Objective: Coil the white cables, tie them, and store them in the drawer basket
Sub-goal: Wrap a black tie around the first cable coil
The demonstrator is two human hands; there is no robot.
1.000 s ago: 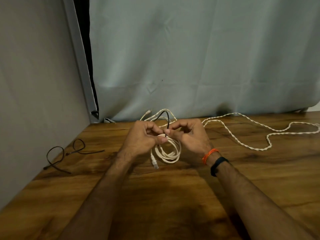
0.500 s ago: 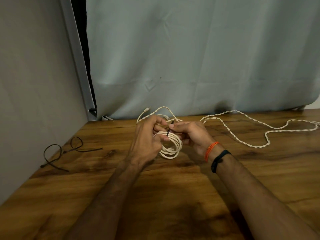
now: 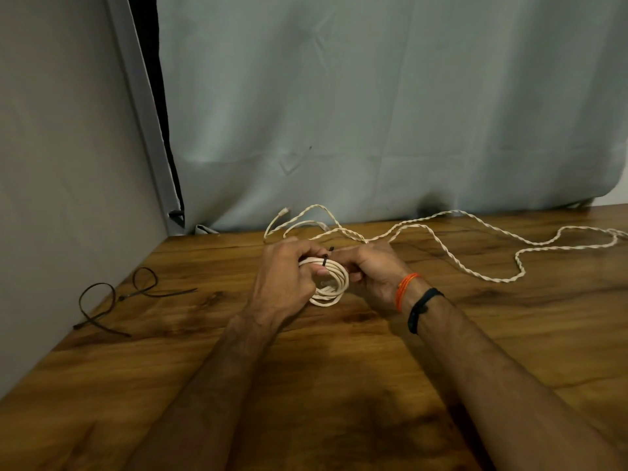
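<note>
A coiled white cable (image 3: 334,288) rests between both hands at the middle of the wooden table (image 3: 306,385). My left hand (image 3: 289,277) grips the coil's left side. A thin black tie (image 3: 325,260) wraps the top of the coil, and my right hand (image 3: 368,270) pinches its end. Behind the hands a second white cable (image 3: 295,224) lies loose with its plug near the curtain. A long twisted white cable (image 3: 475,270) snakes across the table to the right edge. No drawer basket is in view.
Two dark looped ties (image 3: 112,297) lie on the table at the left, close to the grey wall (image 3: 68,164). A pale curtain (image 3: 373,113) hangs along the table's far edge.
The big black loop of the tie above the coil has shrunk to a tight band. Both hands shifted slightly away with the coil, and the coil's plug end no longer hangs below.
</note>
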